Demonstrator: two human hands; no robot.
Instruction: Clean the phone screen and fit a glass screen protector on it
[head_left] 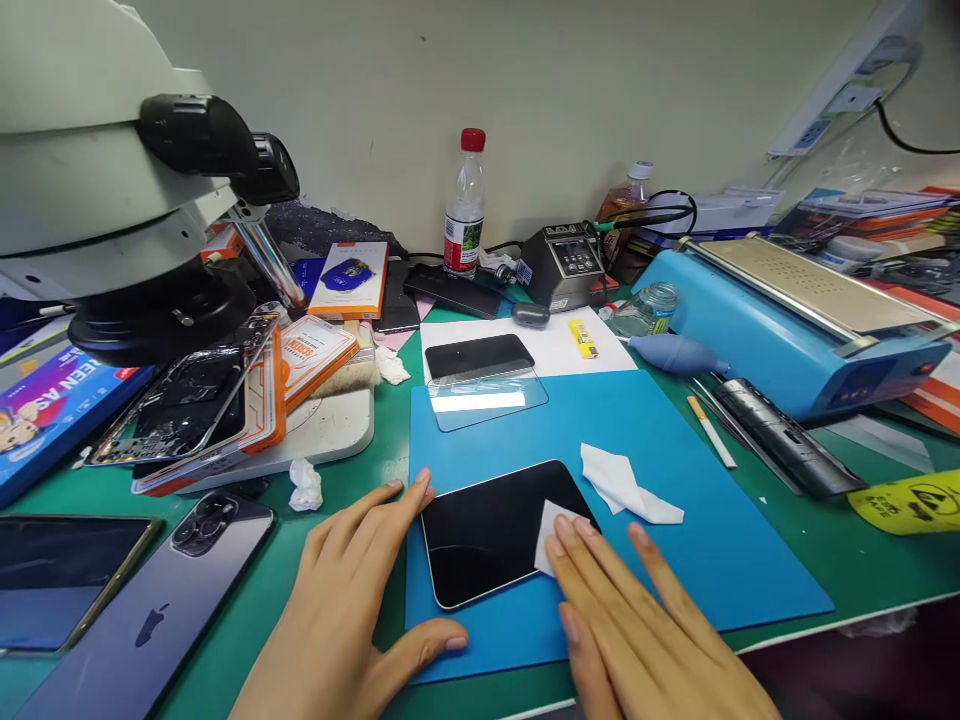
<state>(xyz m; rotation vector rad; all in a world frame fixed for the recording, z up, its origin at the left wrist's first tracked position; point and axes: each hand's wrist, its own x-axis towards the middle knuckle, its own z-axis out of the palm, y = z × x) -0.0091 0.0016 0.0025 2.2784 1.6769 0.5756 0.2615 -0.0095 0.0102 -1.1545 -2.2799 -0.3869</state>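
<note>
A phone (487, 540) lies black screen up on the blue mat (675, 440), tilted slightly. My left hand (352, 590) is open at its left side, thumb spread below; the index fingertip is at the phone's upper left corner, and I cannot tell whether it touches. With fingers laid flat, my right hand (637, 620) presses a small white wipe (549, 525) onto the right part of the screen. A crumpled white wipe (626, 487) lies beside the phone. Behind it, a clear glass sheet (491, 412) partly overlaps another dark phone (476, 352).
A purple-grey phone (161, 610) and a gold-edged phone (67, 570) lie at left, below the microscope (105, 130). At right are a blue machine (780, 310), a blue air blower (675, 352), a cigarette (712, 432) and tweezers. A red-capped bottle (465, 210) stands at the wall.
</note>
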